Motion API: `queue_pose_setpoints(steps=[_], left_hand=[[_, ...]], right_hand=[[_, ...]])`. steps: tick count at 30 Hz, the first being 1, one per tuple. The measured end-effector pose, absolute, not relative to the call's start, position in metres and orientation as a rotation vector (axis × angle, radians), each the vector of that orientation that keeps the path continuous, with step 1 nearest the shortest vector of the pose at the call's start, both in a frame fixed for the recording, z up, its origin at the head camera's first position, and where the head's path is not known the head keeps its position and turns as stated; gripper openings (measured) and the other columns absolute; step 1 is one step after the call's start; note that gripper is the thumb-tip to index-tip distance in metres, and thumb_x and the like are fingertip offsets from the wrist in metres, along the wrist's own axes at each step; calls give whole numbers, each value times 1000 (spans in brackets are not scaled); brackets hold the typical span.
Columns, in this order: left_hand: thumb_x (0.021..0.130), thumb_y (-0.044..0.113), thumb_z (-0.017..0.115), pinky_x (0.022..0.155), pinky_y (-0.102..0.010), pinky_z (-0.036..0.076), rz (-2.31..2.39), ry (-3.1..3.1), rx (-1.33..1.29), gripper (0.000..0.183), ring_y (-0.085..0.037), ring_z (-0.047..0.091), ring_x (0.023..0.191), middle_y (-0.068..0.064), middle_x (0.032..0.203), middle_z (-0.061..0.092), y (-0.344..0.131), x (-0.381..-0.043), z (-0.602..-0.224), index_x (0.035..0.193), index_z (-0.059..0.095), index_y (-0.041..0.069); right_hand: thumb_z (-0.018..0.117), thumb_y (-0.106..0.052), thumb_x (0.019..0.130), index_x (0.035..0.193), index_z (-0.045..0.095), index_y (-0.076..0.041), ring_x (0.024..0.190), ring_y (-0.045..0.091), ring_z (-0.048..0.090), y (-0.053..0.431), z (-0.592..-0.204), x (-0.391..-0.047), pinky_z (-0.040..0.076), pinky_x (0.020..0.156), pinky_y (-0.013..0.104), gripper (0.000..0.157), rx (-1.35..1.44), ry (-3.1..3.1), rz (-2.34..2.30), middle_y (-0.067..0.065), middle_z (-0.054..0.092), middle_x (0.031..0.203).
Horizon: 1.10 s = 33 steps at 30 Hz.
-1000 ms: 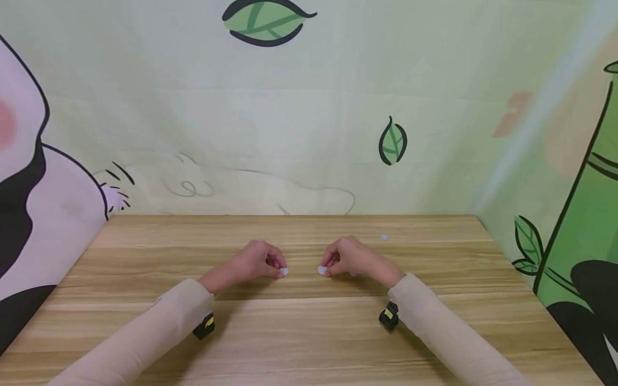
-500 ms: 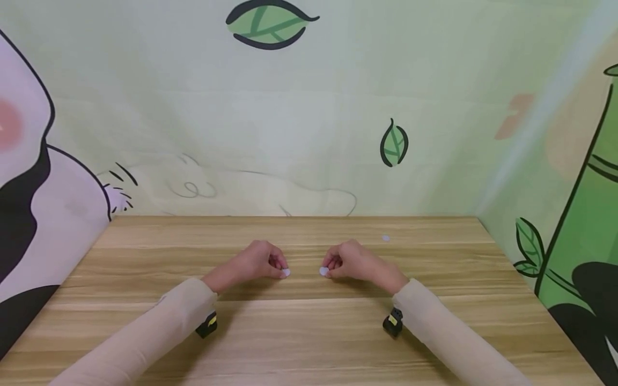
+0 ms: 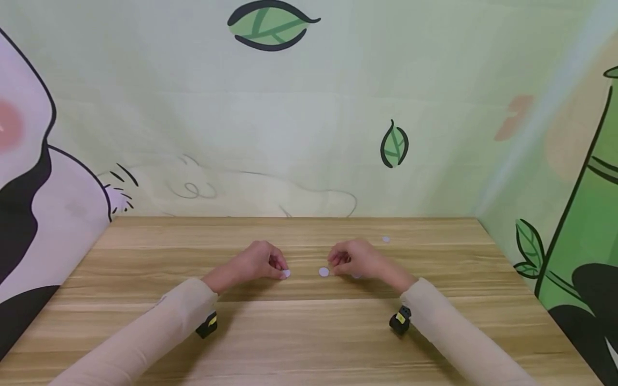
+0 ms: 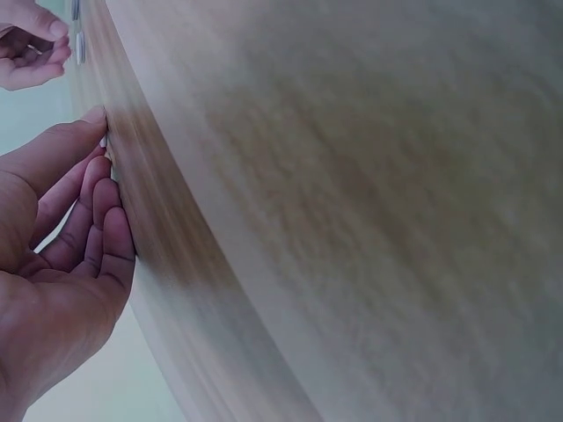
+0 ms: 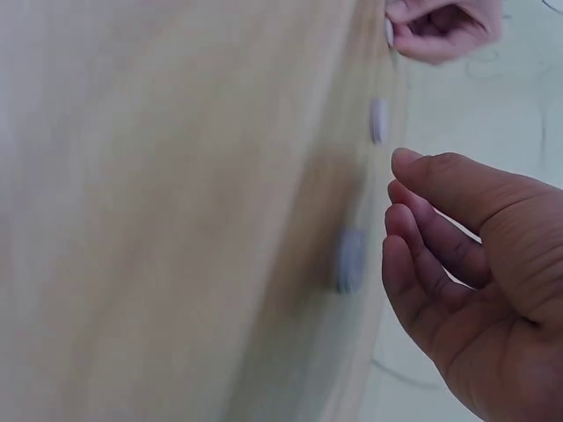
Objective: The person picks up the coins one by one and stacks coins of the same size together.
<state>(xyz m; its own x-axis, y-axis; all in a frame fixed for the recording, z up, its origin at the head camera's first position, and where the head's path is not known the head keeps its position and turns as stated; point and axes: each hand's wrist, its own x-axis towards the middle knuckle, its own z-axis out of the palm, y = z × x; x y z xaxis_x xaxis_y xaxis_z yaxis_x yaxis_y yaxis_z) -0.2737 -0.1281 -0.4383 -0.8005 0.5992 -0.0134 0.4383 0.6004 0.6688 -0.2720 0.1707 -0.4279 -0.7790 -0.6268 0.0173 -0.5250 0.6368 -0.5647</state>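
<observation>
My left hand (image 3: 257, 261) pinches a small pale round disc (image 3: 286, 273) at the tabletop, left of the middle. To its right a second pale disc (image 3: 324, 272) lies flat on the wood. My right hand (image 3: 358, 259) is just beyond that disc, apart from it. In the right wrist view the right hand (image 5: 479, 272) has loosely bent fingers, with a gap between thumb and fingertips and nothing held. Partly hidden under this hand is another pale disc (image 3: 356, 276); in the right wrist view this blurred disc (image 5: 349, 261) looks thicker, perhaps stacked.
A further pale disc (image 3: 386, 239) lies towards the back right of the wooden table (image 3: 299, 343). Behind the table's far edge hangs a printed cloth backdrop (image 3: 309, 107). Each wrist carries a small black camera, such as the right one's camera (image 3: 400, 320).
My right hand has let go of the pale disc it pinched and drawn back slightly to the right. The disc stays on the table. My left hand keeps its pinch, hardly moving.
</observation>
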Motion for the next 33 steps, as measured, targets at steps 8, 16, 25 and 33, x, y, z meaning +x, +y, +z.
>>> queue_pose_setpoints(steps=[8,16,25,33], left_hand=[[83,12,85,67,-22,50,981,2592,817,10,-6,58,72,5,75,68,-128,-273,-438,85,77,7],[83,12,86,67,-22,50,983,2592,802,10,-7,58,72,4,75,69,-128,-275,-438,85,77,7],[82,11,86,67,-21,50,1000,2589,817,10,-6,59,71,4,75,70,-128,-276,-440,85,77,6],[83,12,85,67,-22,51,993,2580,778,9,-7,59,72,5,76,69,-126,-274,-438,86,78,7]], right_hand=[[72,-5,93,111,72,0,88,16,65,201,-407,-284,56,81,33,19,-870,2817,-775,7,73,100],[72,-6,93,112,71,0,91,20,66,237,-394,-297,56,80,36,20,-728,2891,-689,7,72,99],[72,-4,93,109,71,3,88,21,64,273,-397,-307,54,79,37,18,-645,2953,-653,9,72,96],[71,-5,92,105,71,4,84,20,64,285,-403,-310,54,76,37,15,-574,2949,-640,11,72,93]])
